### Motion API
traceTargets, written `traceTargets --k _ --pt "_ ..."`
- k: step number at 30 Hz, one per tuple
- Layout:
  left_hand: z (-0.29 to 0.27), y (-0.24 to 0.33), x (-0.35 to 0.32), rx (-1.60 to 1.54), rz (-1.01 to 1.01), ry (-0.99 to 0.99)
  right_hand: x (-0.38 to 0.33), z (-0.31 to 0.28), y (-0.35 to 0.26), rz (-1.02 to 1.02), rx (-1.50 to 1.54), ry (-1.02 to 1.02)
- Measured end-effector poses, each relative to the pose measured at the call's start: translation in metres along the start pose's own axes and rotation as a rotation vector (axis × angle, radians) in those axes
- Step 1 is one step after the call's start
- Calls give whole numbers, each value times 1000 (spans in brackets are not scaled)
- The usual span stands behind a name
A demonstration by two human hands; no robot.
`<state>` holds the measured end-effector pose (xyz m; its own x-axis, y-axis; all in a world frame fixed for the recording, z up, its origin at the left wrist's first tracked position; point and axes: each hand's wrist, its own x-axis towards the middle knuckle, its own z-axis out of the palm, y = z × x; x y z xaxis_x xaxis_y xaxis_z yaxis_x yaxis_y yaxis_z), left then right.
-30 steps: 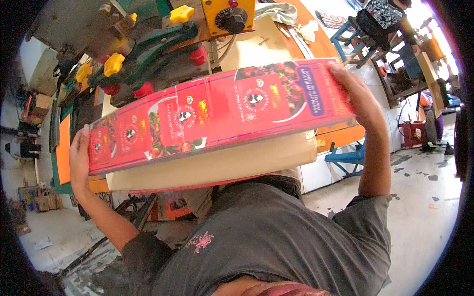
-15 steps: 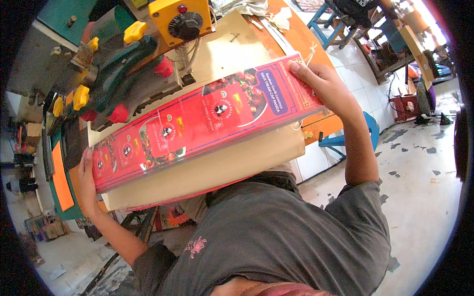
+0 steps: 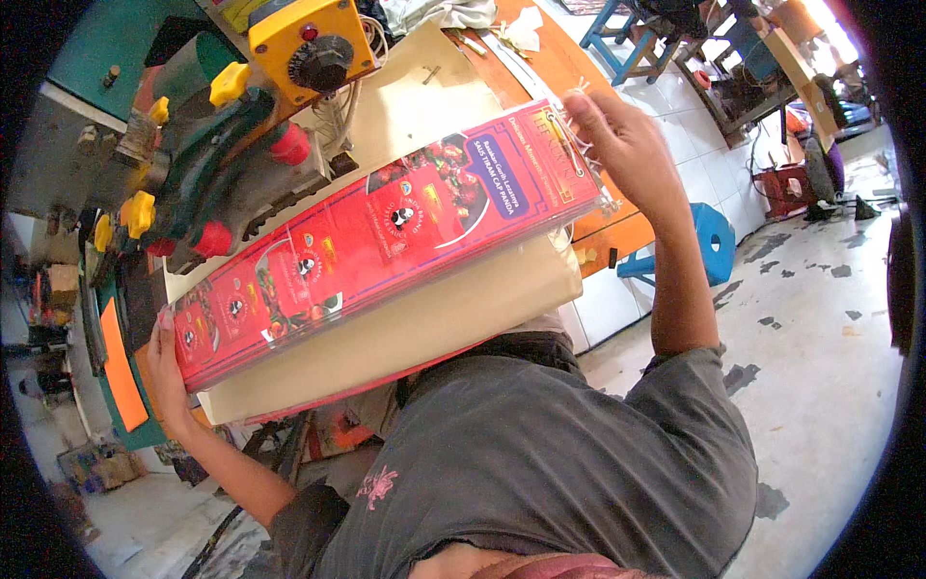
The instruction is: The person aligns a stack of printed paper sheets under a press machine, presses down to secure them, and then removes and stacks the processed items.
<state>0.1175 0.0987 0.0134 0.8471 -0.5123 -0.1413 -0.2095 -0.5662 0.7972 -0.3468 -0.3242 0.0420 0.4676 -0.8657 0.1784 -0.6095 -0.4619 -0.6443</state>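
A long stack of red printed banner sheets in clear plastic lies slanted across the work surface in front of me. My left hand grips its near left end, thumb on top and fingers against the edge. White cords hang out at the far right end. There my right hand is curled beside the cords, just off the sheets' corner. Its fingers are partly hidden, so what they pinch cannot be made out. Under the stack, a cream sheet curves down over the table's front edge.
Behind the stack stands a machine with a yellow dial box, yellow knobs and red round ends. An orange strip lies at left. Right of the orange table stands a blue stool. Another blue stool stands farther back.
My right hand has come off the top of the sheets' right end and curled near the cords. The stack's right end has shifted slightly left in view; my left hand keeps its hold.
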Motion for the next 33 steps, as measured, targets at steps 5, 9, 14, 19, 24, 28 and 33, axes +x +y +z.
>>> traceTargets --k 5,9,14,19,24,28,33 --pt "7 14 -16 20 51 73 -12 -26 -15 -601 -327 406" --pt "12 5 -14 -293 120 135 -50 -2 -59 -770 -304 -40" --pt "6 -23 -17 -793 264 133 -62 21 -59 -900 -449 -109" --pt "17 -28 -37 -766 488 83 -68 -12 -54 -804 -391 -263" --pt "27 -19 -36 -527 469 208 -76 13 -79 -923 -516 -162" --pt "22 -39 -27 -507 496 158 -74 18 -71 -1007 -543 -71" --pt "25 -44 -30 -555 523 181 -81 9 -80 -996 -451 -63"
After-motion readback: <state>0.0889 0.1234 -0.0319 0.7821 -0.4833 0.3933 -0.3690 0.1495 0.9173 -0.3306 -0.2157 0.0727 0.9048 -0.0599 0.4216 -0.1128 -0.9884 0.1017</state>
